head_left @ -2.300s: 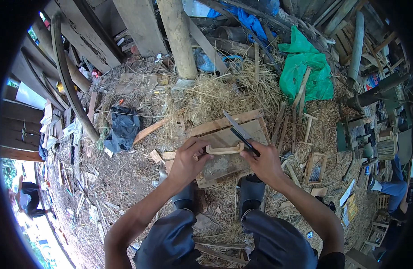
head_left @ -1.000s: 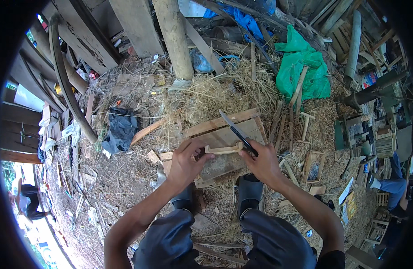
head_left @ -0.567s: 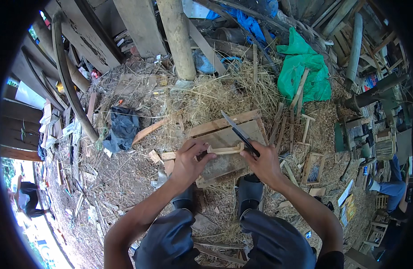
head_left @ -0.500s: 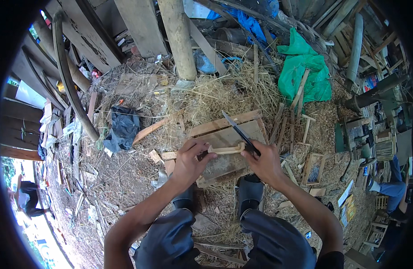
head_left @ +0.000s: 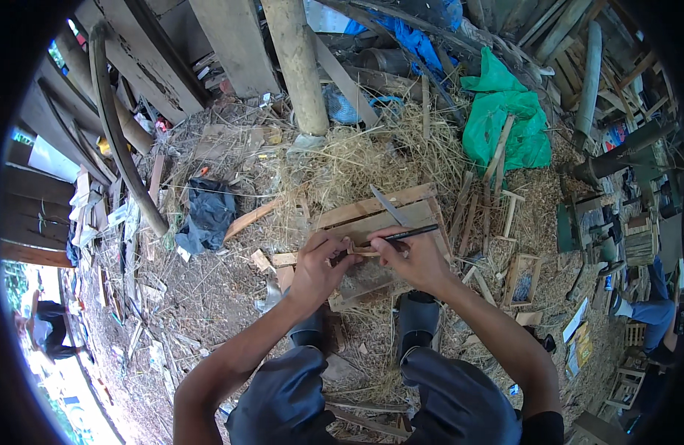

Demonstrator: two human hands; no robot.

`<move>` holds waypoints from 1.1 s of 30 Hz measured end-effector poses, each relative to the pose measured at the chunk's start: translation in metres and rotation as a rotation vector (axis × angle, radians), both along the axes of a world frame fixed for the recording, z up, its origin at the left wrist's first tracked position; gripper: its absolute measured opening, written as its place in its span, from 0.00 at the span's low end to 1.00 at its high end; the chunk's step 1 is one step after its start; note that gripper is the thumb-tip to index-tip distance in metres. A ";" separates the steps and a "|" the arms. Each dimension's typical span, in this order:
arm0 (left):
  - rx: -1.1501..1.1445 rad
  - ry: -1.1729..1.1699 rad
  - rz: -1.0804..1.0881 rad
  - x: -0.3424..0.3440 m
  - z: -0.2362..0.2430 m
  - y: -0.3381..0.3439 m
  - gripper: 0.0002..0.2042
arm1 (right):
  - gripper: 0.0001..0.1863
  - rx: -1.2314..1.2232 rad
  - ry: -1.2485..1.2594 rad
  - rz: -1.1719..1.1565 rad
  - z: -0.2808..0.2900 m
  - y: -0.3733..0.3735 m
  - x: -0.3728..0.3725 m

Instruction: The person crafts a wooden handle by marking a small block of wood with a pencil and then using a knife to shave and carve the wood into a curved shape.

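Note:
My left hand (head_left: 321, 261) is closed on one end of a small, pale carved piece of wood (head_left: 364, 251). Slim and black, a pen-like stick (head_left: 412, 233) sits pinched in my right hand (head_left: 416, 261), its tip down by the wood. Beyond the hands, a knife (head_left: 389, 205) rests with its blade slanting across a low wooden board (head_left: 364, 218); my right hand hides its handle. Fingers cover much of the carved piece, so its full shape does not show.
Straw and wood shavings cover the ground. To the left lies a black plastic bag (head_left: 208, 215), to the far right a green plastic sheet (head_left: 507, 126). A wooden post (head_left: 297, 70) rises ahead. A small wooden box (head_left: 521, 280) stands right. Another person (head_left: 653, 311) is at the right edge.
My right hand has let go of the carved wood's right end and now grips the black pen-like stick. The wood has turned and shows less of its length. The knife stays put.

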State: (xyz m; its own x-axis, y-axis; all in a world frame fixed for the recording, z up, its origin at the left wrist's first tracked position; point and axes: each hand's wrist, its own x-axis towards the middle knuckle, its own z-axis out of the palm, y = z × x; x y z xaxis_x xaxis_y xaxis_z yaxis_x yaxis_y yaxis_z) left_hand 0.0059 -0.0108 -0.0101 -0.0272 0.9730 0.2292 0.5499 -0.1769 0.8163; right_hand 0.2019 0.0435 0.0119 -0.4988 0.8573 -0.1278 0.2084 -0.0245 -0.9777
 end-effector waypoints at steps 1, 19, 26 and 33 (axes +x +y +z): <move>-0.004 0.003 0.003 -0.001 -0.001 -0.001 0.09 | 0.11 -0.004 0.003 0.003 0.005 0.002 -0.003; -0.071 0.001 -0.044 -0.004 0.002 -0.002 0.10 | 0.11 0.345 -0.096 0.004 -0.002 0.006 -0.014; -0.052 0.007 -0.033 -0.004 -0.001 -0.002 0.10 | 0.10 0.261 -0.176 0.063 -0.002 0.005 -0.011; -0.059 0.017 -0.030 -0.003 0.003 -0.001 0.11 | 0.10 0.369 -0.358 0.280 0.023 0.021 -0.004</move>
State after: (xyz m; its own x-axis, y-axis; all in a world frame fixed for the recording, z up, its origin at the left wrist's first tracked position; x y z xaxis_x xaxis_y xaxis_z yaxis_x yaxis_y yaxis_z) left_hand 0.0033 -0.0122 -0.0071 0.0058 0.9852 0.1713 0.5592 -0.1452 0.8162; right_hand 0.1983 0.0643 0.0345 -0.6932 0.7192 -0.0482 0.4773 0.4079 -0.7784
